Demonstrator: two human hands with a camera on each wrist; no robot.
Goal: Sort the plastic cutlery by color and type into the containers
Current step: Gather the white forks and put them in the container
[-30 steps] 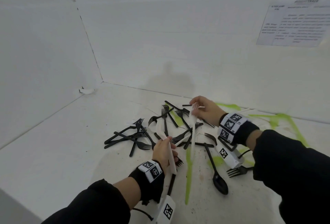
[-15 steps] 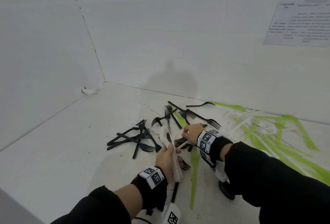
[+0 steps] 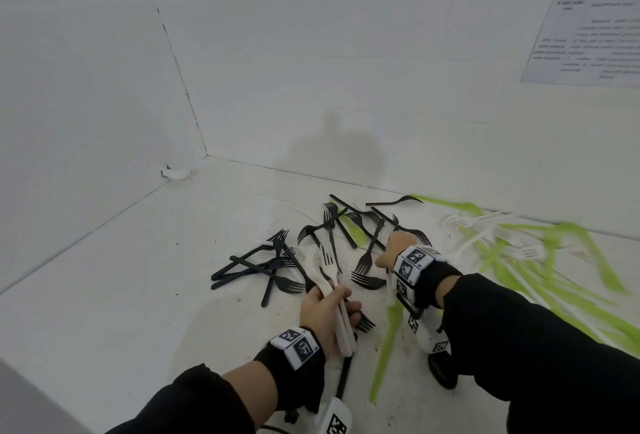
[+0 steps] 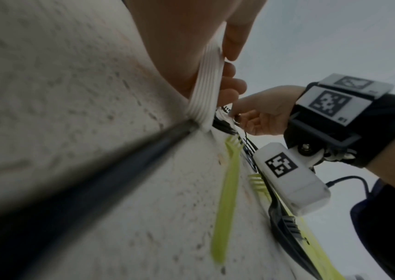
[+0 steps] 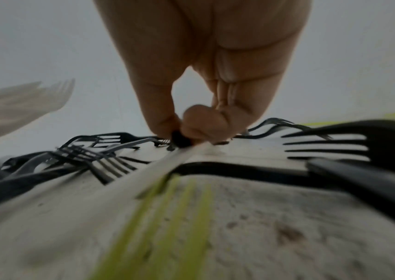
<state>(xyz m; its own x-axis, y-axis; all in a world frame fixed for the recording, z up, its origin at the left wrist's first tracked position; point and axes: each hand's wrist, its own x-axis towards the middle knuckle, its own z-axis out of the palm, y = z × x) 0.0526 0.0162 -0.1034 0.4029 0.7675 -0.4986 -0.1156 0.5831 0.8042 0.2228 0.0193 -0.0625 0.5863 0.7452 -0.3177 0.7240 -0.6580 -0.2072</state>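
Left hand [image 3: 327, 312] fisted round a bundle of white cutlery [image 3: 334, 298], handles down. Right hand [image 5: 206, 75] low on the table [image 3: 138, 295], thumb and forefinger pinching a white utensil [image 5: 143, 176] among black forks [image 3: 367, 281].

Bare white-panelled recording booth [image 3: 104, 87]; printed instruction sheet [image 3: 588, 42] taped to wall.

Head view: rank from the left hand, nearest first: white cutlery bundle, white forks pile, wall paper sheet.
1. White plastic cutlery bundle, gripped in the left hand.
2. Pile of white plastic forks, far right on the floor.
3. Printed paper sheet, upper right on the wall.
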